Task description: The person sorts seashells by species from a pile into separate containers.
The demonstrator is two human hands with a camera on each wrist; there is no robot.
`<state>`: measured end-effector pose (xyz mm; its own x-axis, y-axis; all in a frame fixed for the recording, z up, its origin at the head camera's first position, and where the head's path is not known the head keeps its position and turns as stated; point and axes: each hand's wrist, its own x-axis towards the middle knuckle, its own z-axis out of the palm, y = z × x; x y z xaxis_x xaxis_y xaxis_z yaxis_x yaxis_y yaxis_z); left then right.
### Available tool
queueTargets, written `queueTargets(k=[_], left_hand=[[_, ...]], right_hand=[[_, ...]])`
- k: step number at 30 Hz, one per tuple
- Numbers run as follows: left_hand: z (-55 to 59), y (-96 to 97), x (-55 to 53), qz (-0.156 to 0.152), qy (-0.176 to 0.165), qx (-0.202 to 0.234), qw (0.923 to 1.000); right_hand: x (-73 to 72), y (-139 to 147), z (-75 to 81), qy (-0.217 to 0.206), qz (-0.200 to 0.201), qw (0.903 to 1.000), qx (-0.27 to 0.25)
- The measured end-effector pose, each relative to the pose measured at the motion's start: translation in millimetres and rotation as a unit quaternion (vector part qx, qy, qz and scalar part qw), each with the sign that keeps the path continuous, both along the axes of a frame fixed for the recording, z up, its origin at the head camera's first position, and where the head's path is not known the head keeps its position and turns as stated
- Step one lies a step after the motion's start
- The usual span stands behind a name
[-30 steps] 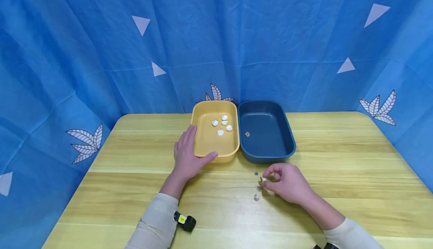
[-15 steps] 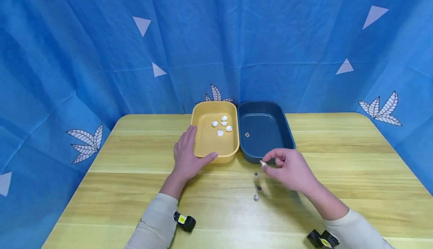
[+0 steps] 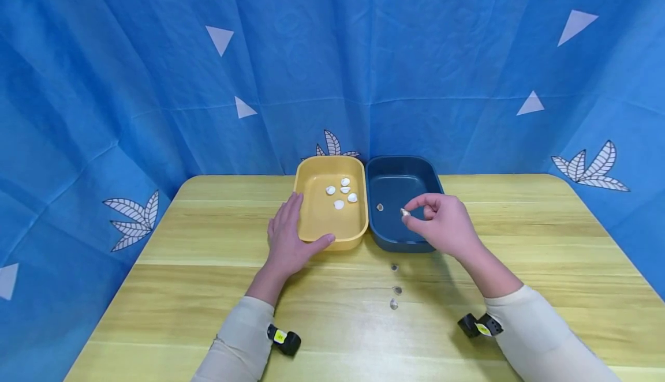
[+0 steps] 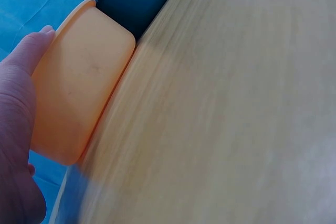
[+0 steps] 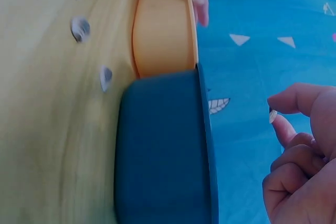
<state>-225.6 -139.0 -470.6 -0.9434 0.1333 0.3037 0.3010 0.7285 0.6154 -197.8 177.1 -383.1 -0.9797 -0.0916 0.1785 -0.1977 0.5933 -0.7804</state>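
My right hand (image 3: 445, 224) pinches a small pale seashell (image 3: 405, 213) between thumb and index finger above the dark blue bin (image 3: 407, 245). In the right wrist view the pinched shell (image 5: 272, 115) stands beyond the bin's rim, with the other fingers curled in. My left hand (image 3: 288, 238) rests against the near left corner of the yellow bin (image 3: 331, 244), its fingers stretched along the left side and its thumb on the front rim. Several white shells (image 3: 339, 204) lie in the yellow bin. One brownish shell (image 3: 380, 207) lies in the blue bin.
Three greyish shells, the middle one (image 3: 397, 290) among them, lie on the wooden table (image 3: 208, 289) in front of the blue bin. Both bins stand side by side at the table's back edge, before a blue curtain (image 3: 291, 70).
My right hand has lifted the pale shell off the table and carried it away from me, over the blue bin's front rim. The left hand keeps its place on the yellow bin.
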Motion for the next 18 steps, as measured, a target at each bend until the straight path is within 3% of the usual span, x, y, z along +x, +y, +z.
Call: queueTargets(k=[18], left_hand=[[0.9,1.8,1.6,0.007,-0.007,-0.008,0.9999]], right_hand=[[-63.5,-5,-19.1,-0.016,-0.064,0.9978,-0.004]])
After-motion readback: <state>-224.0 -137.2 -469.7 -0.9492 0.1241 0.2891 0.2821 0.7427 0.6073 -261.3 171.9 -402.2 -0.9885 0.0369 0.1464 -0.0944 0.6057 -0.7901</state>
